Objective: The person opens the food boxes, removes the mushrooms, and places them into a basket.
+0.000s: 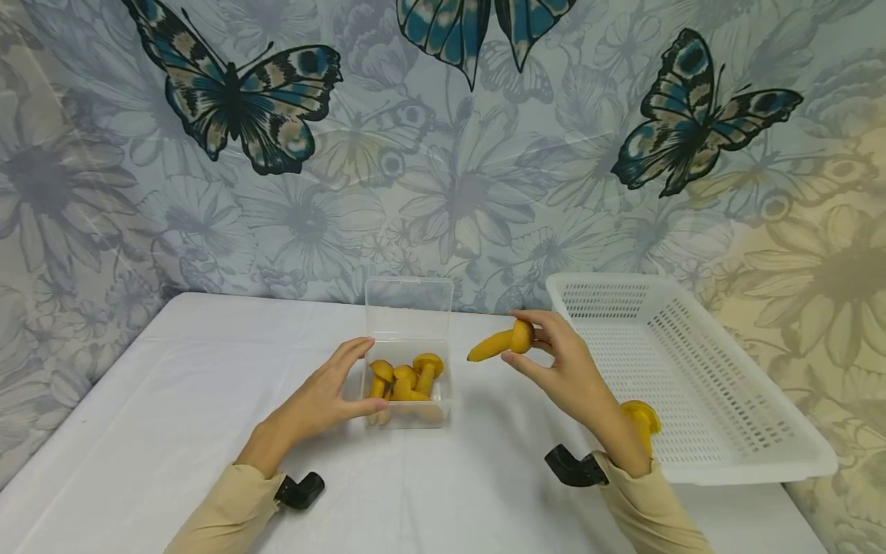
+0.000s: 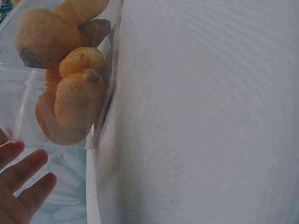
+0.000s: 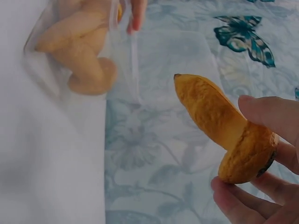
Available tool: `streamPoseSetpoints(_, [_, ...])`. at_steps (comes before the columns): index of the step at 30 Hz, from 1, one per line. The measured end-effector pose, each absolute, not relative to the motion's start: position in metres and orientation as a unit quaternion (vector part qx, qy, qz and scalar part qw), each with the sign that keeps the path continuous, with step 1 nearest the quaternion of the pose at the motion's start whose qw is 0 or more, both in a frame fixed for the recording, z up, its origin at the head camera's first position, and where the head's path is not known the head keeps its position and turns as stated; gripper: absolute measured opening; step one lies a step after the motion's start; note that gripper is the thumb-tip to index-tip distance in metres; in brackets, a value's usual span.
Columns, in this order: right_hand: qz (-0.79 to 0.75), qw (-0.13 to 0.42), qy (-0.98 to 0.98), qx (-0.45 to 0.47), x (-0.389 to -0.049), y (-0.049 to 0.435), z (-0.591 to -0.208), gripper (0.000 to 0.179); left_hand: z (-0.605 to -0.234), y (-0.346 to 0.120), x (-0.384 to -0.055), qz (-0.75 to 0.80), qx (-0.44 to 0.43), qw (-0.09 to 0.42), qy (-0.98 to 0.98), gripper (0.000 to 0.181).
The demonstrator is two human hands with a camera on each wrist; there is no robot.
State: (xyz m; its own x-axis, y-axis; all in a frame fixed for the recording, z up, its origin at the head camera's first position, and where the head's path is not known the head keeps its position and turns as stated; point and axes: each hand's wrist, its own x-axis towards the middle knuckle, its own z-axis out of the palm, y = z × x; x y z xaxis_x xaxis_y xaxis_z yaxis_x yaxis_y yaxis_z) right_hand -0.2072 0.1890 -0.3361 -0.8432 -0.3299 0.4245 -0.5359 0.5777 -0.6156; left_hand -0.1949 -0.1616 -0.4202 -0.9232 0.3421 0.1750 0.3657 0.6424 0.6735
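A yellow-orange mushroom (image 1: 493,346) is pinched by its cap in my right hand (image 1: 564,369), above the table and right of the clear plastic box (image 1: 415,415). In the right wrist view, the stem of this mushroom (image 3: 203,107) points up and left, away from the fingers. Several more mushrooms (image 1: 404,381) lie in the box, whose lid (image 1: 408,308) stands raised at the back. My left hand (image 1: 314,408) holds the box at its left side, thumb at the front wall and fingers at the back corner. In the left wrist view, some fingers (image 2: 32,168) are spread beside the box.
A white perforated basket (image 1: 699,462) stands at the right of the white-covered table (image 1: 159,408). One mushroom (image 1: 642,419) lies in it, partly hidden by the right forearm. A butterfly-and-flower patterned cloth (image 1: 457,192) hangs behind the table.
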Motion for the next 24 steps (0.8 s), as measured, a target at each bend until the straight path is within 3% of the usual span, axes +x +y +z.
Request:
streamPoseSetpoints(9, [0.381, 0.168, -0.874, 0.251, -0.2, 0.211, -0.335, 0.056, -0.421, -0.162, -0.195, -0.371, -0.19, 0.014, -0.909, 0.098])
streamPoseSetpoints(24, [0.358, 0.172, -0.889, 0.227, -0.185, 0.252, -0.323, 0.058, -0.42, -0.161, -0.195, -0.378, -0.193, 0.015, -0.905, 0.098])
